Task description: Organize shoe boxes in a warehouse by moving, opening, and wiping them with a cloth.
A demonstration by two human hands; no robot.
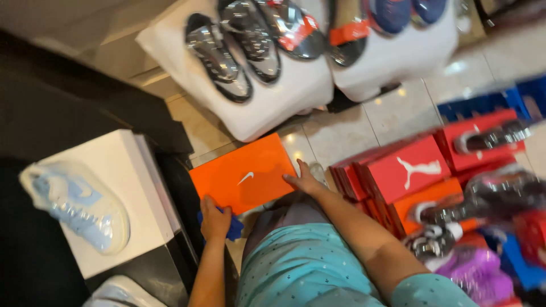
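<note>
Holding orange shoebox (243,173) at lap level, above tiled floor (398,113). Left hand (215,220) clasps near edge, blue cloth (233,227) beneath; right hand (303,179) flat on side. Advise: keep box level, support both ends.

Orange shoebox (243,177) beside red shoeboxes (410,169)

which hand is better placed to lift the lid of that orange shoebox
Probably the right hand: it lies flat on the orange shoebox at its near right edge, fingers spread over the lid. The left hand grips the near left corner lower down, with a blue cloth under it, so it better steadies the box.
</note>
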